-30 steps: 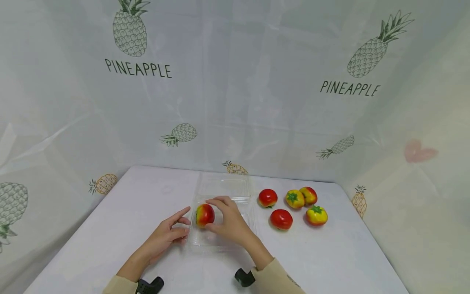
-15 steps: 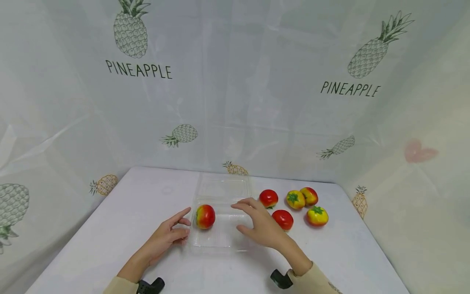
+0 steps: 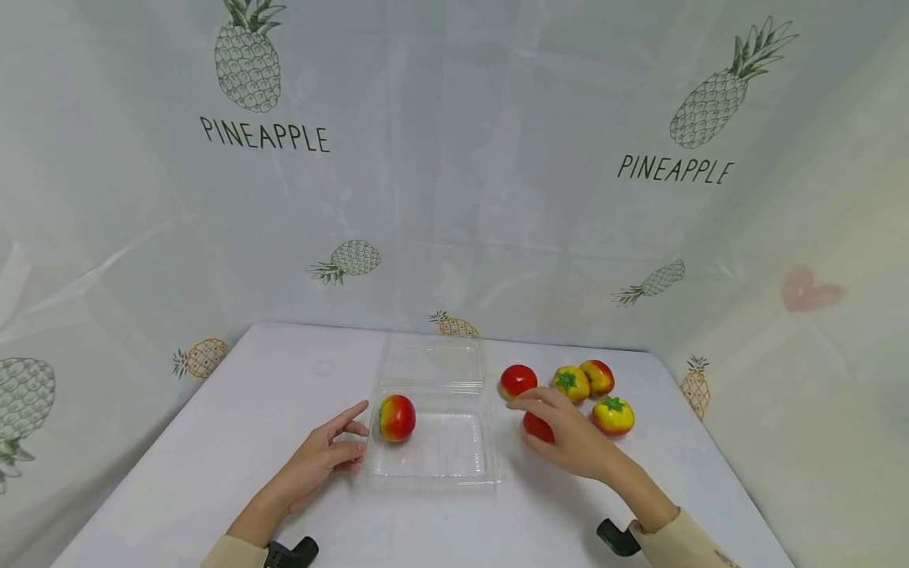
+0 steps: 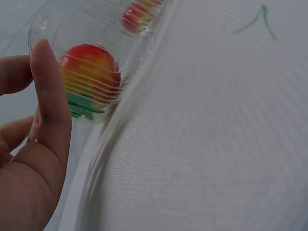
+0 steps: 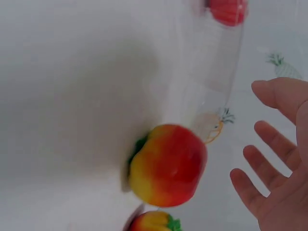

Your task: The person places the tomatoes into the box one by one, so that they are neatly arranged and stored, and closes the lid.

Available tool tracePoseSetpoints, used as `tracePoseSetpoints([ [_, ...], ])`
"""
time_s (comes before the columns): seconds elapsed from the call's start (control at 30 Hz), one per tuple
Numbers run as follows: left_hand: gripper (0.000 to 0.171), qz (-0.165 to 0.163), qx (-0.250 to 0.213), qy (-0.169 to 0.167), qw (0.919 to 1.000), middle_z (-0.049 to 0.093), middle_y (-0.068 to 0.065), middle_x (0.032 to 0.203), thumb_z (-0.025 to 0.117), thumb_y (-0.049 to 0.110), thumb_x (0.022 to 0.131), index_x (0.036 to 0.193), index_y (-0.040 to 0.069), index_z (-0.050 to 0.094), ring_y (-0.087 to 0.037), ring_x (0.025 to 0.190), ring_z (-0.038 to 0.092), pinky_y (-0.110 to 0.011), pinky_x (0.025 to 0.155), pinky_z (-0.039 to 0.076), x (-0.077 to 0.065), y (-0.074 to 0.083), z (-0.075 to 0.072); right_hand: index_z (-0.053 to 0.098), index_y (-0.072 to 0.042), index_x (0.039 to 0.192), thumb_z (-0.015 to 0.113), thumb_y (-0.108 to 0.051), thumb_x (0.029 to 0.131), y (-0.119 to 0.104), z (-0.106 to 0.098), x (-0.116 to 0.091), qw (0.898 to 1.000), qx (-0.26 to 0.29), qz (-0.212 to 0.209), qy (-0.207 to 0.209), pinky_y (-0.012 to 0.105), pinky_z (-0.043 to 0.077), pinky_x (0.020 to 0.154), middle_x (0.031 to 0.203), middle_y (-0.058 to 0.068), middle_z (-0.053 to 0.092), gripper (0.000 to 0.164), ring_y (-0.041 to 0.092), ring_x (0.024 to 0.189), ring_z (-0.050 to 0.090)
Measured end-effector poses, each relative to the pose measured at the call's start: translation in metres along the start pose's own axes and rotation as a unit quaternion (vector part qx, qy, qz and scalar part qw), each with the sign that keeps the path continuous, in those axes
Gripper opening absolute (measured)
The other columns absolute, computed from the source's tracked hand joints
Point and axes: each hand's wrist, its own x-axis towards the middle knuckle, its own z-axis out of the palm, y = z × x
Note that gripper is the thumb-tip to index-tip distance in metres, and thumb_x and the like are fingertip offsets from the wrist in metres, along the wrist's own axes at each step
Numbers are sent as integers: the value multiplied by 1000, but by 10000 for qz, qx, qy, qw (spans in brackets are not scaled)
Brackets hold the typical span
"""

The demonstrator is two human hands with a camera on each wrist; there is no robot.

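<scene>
A clear hinged plastic box [image 3: 454,465] lies with its lid laid back. Inside its left end sits a red-and-yellow fruit with a green cap, like a persimmon [image 3: 397,418], also visible through the ribbed wall in the left wrist view. Relaxed fingers of my left hand [image 3: 312,465] are right at the box's left side. To the right of the box, my right hand [image 3: 575,438] is over a red persimmon [image 3: 537,427], partly hiding it. Spread fingers show on that hand in the right wrist view, alongside a red-yellow persimmon [image 5: 171,166].
Behind the right hand are another red persimmon [image 3: 518,381] and several yellow-red ones, including one [image 3: 613,416] with its green cap up. The white table [image 3: 312,371] meets a pineapple-printed curtain [image 3: 454,197] at its back edge.
My right hand has let go of the persimmon in the box and moved right, over the nearer red one. My left hand has stayed by the box.
</scene>
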Motion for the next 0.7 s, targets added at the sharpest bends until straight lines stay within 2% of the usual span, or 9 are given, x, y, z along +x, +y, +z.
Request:
tracePoseSetpoints([
  [0.17,74,4,2,-5,10000,49,-19,134,70,16,103,167,16,33,-23,91,63,-28,83,62,-1,-1,-1,71,-29,130,88,-8,87,15,-2,-8,9993,-8,-335,-154,31,60,95,129,-10,65,51,15,120,59],
  [0.27,74,-1,-1,2,10000,49,-19,134,70,16,102,167,16,34,-23,91,63,-28,83,62,-1,-1,-1,72,-27,129,88,-8,86,22,-3,-11,9989,2,-358,-313,29,60,95,127,-11,66,50,12,118,60],
  [0.5,74,3,-3,-27,10000,49,-20,134,69,16,103,167,15,34,-22,91,62,-28,82,62,0,-2,-1,74,-18,129,88,-9,87,38,-1,-14,9981,-145,-134,-583,39,59,100,130,-6,66,46,17,123,60],
  [0.7,73,15,-6,-30,10000,48,-21,136,68,15,103,167,15,33,-22,90,62,-27,82,62,-1,-1,-1,73,-20,133,89,-9,85,50,0,-13,9978,-276,33,-596,49,58,102,138,2,62,52,28,132,54],
])
